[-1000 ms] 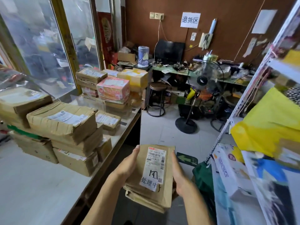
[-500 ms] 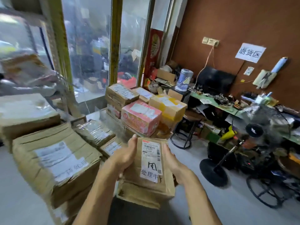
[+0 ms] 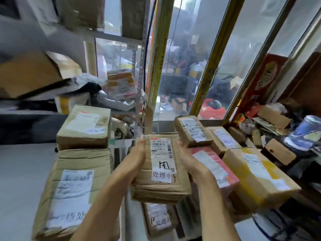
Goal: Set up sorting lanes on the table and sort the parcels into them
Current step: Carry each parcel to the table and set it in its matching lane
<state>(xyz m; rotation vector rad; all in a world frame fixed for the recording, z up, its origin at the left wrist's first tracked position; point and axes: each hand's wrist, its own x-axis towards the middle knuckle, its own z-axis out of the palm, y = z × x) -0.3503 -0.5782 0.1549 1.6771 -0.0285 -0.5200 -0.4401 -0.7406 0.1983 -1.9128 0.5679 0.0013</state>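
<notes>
I hold a small stack of flat brown cardboard parcels (image 3: 160,173) in front of me, above the table. The top one carries a white shipping label with handwritten characters. My left hand (image 3: 138,157) grips the stack's left edge and my right hand (image 3: 188,160) grips its right edge. Under the stack lies another small labelled parcel (image 3: 159,219). To the left stand a large brown parcel (image 3: 73,192) and a box (image 3: 85,127) behind it. On the right sit a pink box (image 3: 214,166), a yellow-taped box (image 3: 260,173) and a long brown parcel (image 3: 191,131).
The white table (image 3: 19,174) shows bare surface at the far left. Metal shelving (image 3: 139,70) with bags and parcels rises behind the boxes. A yellow-framed window (image 3: 208,66) fills the back. Clutter and a blue-white cylinder (image 3: 305,133) crowd the right side.
My view has swung left from the room toward the table and window. The stack in both hands has moved over the table, between the parcel piles.
</notes>
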